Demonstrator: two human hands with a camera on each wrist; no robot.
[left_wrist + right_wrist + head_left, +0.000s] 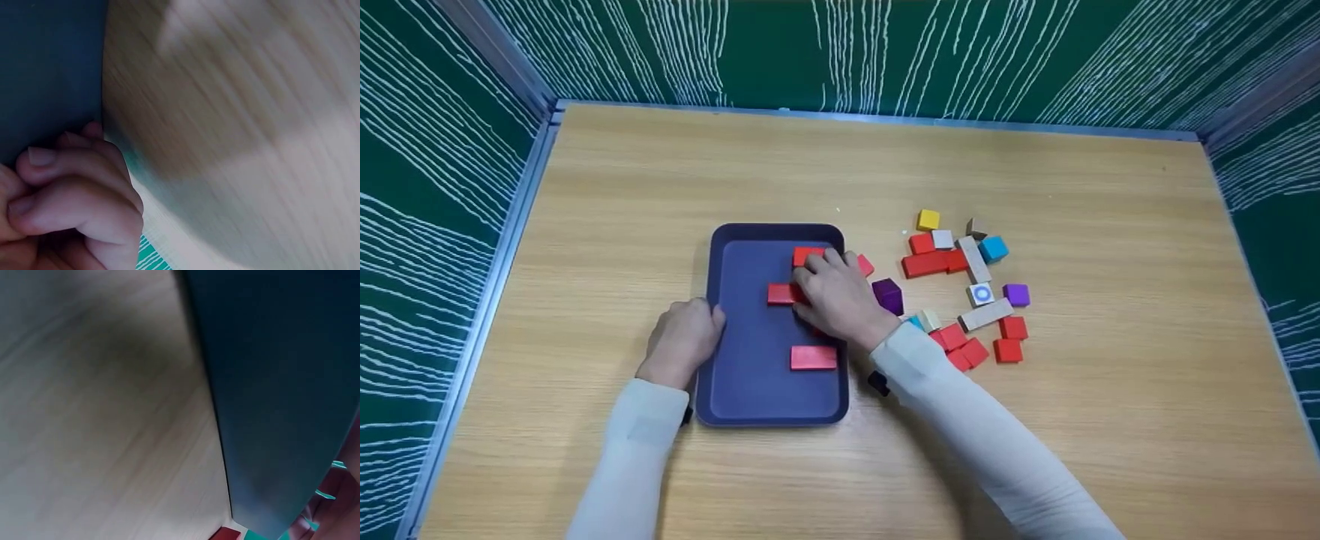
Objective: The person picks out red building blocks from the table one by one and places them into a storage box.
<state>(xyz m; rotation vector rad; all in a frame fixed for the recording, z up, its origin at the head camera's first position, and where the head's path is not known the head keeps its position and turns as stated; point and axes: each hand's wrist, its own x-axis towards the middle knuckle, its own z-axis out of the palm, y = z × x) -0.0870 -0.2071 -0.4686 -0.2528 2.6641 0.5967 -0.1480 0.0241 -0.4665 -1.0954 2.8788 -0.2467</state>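
Note:
The dark blue tray [750, 394] lies left of centre on the table. At its left wall is my left hand [682, 337], thumb at the rim; the left wrist view shows its curled fingers [84, 208] against the tray's outer side. My right hand [844, 296] reaches over the right rim and pinches a red block [781, 293] between thumb and fingers, its right part covered by the hand. Another red block [808, 256] lies just beyond the fingers, and a red rectangular block [813, 358] sits nearer in the tray. More red under the palm is mostly hidden.
Right of the tray lie a purple block [888, 296] near my right wrist, red blocks [926, 264], long grey blocks [986, 314], a blue block [994, 249] and a yellow cube [928, 220]. Green panels with white lines [780, 52] border the table.

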